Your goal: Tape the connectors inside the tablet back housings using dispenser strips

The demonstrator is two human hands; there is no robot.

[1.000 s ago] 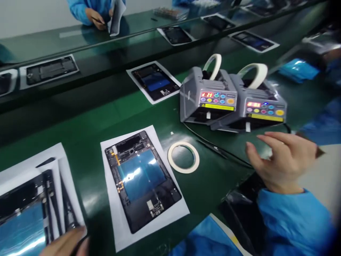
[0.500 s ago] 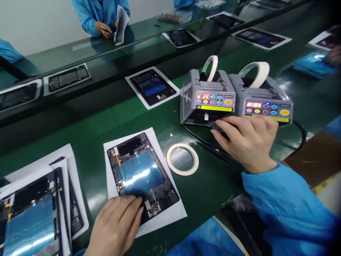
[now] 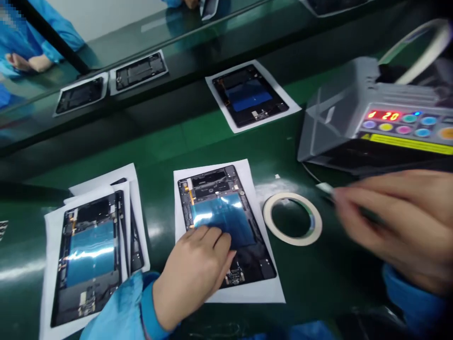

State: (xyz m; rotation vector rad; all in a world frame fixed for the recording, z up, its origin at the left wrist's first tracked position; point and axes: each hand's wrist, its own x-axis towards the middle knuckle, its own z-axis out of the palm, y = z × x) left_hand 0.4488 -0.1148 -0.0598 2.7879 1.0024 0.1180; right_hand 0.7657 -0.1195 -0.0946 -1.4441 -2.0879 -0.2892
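Note:
An opened tablet (image 3: 262,257), with a blue film-covered battery (image 3: 226,215) and a small circuit board at its lower end, lies on a white paper sheet (image 3: 253,295). My left hand (image 3: 198,269) rests over its lower left part. The fingers are bent and pressed together, and their tips are hidden. To the right, my right hand (image 3: 399,222) is blurred, pinching a small piece of white tape (image 3: 324,189) between thumb and fingers above the bench. A roll of masking tape (image 3: 271,226) lies flat between the tablet and my right hand.
A tape dispenser (image 3: 332,118) stands at the right, its display lit. Opened tablets on paper (image 3: 53,302) are stacked at the left. Another tablet (image 3: 249,97) lies farther back, and more (image 3: 139,71) lie beyond the dark ledge. A co-worker's hands (image 3: 28,62) show at upper left.
The view has shifted left and closer. My right hand has come away from the dispenser's front with a piece of tape. My left hand has moved up from the tablet's lower edge onto the battery.

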